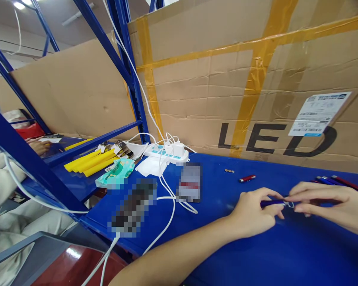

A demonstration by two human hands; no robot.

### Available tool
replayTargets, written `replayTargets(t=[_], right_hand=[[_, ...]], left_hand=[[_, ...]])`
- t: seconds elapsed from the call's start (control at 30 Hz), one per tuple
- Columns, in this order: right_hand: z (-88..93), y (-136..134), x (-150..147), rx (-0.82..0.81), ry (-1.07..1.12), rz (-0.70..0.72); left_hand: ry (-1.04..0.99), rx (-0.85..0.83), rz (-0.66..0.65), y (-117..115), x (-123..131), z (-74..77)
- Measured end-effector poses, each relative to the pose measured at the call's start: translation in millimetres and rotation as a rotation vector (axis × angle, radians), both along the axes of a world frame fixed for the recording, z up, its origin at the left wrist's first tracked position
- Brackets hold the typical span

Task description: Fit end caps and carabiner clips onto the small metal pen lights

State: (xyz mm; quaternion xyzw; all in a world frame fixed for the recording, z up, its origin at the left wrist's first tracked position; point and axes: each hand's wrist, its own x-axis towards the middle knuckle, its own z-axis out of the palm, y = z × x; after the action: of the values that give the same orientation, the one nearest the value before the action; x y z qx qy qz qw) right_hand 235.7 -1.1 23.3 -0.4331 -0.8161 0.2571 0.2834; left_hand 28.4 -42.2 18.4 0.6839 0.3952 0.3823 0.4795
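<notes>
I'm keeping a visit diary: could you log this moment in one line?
Left hand: holding blue tube | Right hand: at tube's metallic end | Nearby: red tube, small round discs on blue tabletop

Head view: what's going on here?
A person's left hand holds a slim blue tube above a blue table, while the fingers of the right hand are at its metal end; whether they grip it is hard to tell. A short red tube lies on the table beyond the left hand, with small round discs to its left. More slim tubes, red and blue, lie behind the right hand.
</notes>
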Motion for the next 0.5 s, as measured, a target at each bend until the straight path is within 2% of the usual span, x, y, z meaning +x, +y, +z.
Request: replayTargets(t=[0.27,0.5], right_hand=[[6.8,-9,-4,0.17,-0.006,0.013],[8.1,-11,-6,0.166,0.023,0.069]], left_hand=[[0.013,0.065,-0.083,5,-3,-4.7],[0.042,0.12,-0.141,2,-5,-4.3]])
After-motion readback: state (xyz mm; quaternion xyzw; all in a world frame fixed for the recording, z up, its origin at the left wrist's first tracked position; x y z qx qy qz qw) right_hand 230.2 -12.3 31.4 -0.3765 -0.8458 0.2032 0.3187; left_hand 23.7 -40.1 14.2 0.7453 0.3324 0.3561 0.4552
